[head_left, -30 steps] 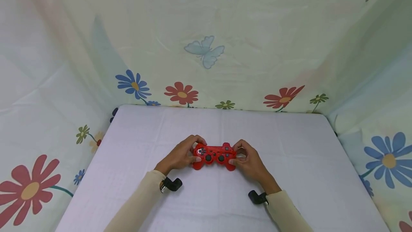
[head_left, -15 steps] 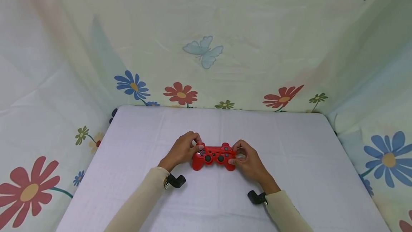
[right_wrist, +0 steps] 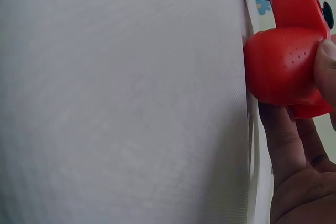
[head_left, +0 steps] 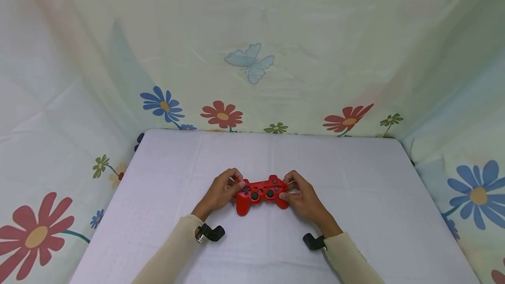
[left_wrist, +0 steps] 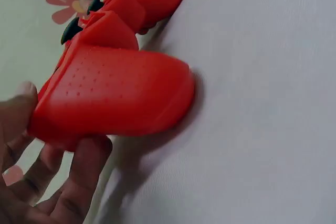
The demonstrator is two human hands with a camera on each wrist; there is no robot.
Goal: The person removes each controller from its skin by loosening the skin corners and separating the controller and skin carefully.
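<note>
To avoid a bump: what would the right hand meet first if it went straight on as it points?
Most likely the red controller, whose end the right hand grips; what comes past it is unclear, as depth is hard to judge.

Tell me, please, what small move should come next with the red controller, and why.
Perhaps the left hand should turn the controller slightly clockwise: in the head view its left handle reaches lower than the right handle, with the right hand also gripping it.

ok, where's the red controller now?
In the head view, the red controller is below centre, held between left hand and right hand over the white table.
</note>
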